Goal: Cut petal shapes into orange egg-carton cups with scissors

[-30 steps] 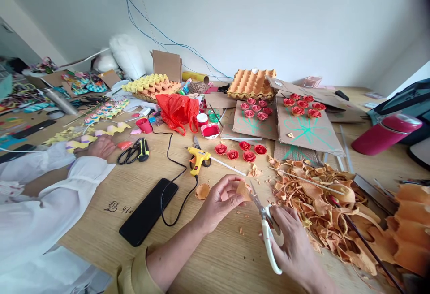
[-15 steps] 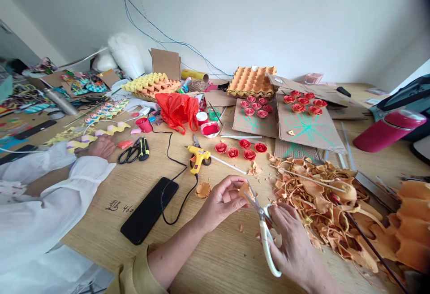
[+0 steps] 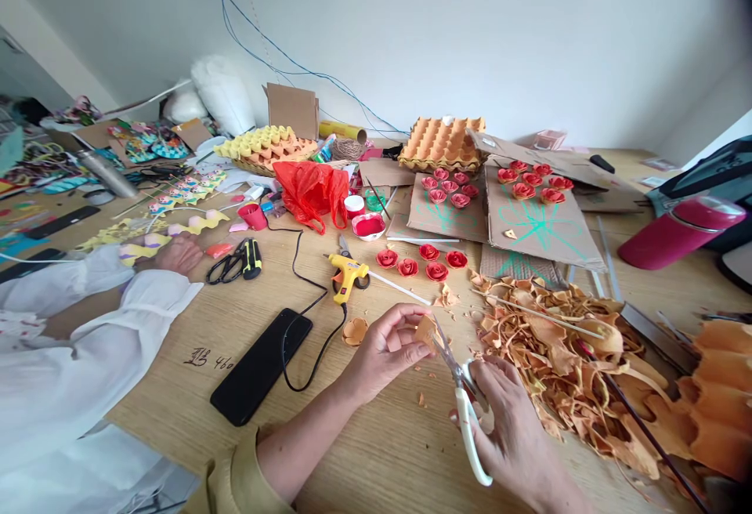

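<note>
My left hand (image 3: 385, 353) pinches a small orange piece of egg carton (image 3: 427, 331) between thumb and fingers. White-handled scissors (image 3: 467, 420) are in my right hand (image 3: 510, 428), with their blades at the carton piece. Left of my left hand, an orange carton cup (image 3: 356, 331) rests on the wooden table. Beyond my hands lie several red paper roses (image 3: 436, 271) and a torn orange scrap (image 3: 447, 296). A large heap of orange carton scraps (image 3: 564, 342) spreads to the right of the scissors.
A yellow glue gun (image 3: 349, 275) and a black phone (image 3: 262, 365) lie left of my hands. Red paint (image 3: 369, 225) stands farther back. Cardboard sheets (image 3: 537, 224) carry more roses. A pink bottle (image 3: 681, 232) is at right. At left, a co-worker's hand (image 3: 179, 254) touches a carton strip.
The scissor blades and the carton piece have shifted slightly against each other. Both hands stay in nearly the same place, and the view has moved a little.
</note>
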Demonstrator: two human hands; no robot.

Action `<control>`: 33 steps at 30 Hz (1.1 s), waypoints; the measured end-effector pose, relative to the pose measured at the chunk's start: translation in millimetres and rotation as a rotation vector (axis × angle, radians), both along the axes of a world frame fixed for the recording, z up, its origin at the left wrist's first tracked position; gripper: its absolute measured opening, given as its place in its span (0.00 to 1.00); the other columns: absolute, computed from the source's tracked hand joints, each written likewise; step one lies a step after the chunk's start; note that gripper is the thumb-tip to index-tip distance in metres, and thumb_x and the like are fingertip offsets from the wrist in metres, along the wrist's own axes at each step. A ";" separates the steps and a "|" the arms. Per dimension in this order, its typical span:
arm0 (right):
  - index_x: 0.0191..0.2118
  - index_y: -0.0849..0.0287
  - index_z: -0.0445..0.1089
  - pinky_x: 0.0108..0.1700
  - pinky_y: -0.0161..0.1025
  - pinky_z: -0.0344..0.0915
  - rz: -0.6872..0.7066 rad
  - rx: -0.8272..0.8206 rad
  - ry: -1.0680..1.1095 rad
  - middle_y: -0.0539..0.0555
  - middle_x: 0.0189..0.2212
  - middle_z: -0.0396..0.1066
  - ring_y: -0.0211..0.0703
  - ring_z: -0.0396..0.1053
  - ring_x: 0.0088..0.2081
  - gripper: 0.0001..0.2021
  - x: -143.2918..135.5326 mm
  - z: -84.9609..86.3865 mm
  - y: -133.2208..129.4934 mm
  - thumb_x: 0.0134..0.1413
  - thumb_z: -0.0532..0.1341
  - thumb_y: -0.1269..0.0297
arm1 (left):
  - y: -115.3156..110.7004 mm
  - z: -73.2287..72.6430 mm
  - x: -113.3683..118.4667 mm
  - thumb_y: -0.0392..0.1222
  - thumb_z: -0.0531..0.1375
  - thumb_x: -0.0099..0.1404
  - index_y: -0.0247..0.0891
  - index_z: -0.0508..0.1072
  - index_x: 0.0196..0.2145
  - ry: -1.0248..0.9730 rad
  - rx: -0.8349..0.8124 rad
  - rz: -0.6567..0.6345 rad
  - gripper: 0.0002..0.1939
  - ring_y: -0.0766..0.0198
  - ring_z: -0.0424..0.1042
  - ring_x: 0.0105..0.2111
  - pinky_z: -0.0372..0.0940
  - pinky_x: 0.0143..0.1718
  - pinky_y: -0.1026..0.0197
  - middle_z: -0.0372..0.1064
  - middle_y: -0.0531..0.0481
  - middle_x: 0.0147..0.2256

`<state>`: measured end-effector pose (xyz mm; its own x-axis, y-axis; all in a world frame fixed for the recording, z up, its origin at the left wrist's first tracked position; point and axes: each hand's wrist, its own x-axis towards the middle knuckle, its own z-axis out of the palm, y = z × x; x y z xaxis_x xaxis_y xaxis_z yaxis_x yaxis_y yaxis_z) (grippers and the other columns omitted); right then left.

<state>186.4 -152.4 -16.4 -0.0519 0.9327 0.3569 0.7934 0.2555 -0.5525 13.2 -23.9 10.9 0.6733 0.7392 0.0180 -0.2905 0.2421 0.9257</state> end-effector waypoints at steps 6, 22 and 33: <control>0.35 0.53 0.55 0.50 0.57 0.58 -0.015 0.011 -0.055 0.49 0.30 0.62 0.46 0.61 0.32 0.09 0.9 1.0 2.3 0.57 0.59 0.63 | -2.1 0.6 0.6 0.40 0.70 0.58 0.40 0.71 0.47 0.030 0.019 -0.025 0.20 0.60 0.74 0.44 0.69 0.46 0.58 0.70 0.46 0.46; 0.31 0.53 0.52 0.42 0.49 0.59 0.016 0.003 -0.005 0.47 0.27 0.59 0.44 0.59 0.29 0.12 -1.3 4.4 -2.5 0.61 0.58 0.63 | -3.8 1.4 -0.9 0.37 0.69 0.59 0.41 0.71 0.48 -0.033 0.046 -0.064 0.19 0.61 0.75 0.44 0.69 0.49 0.57 0.71 0.47 0.45; 0.31 0.53 0.51 0.43 0.48 0.58 0.049 0.068 0.009 0.45 0.24 0.56 0.41 0.57 0.27 0.12 0.5 1.4 -4.4 0.62 0.58 0.67 | -0.9 5.2 -3.0 0.38 0.68 0.60 0.40 0.70 0.48 -0.046 0.045 -0.096 0.20 0.59 0.74 0.45 0.68 0.48 0.57 0.72 0.46 0.43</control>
<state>186.9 -156.8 -15.0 -0.0934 0.9026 0.4201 0.7741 0.3312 -0.5395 10.2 -24.8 16.0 0.7389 0.6688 0.0820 -0.3105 0.2299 0.9224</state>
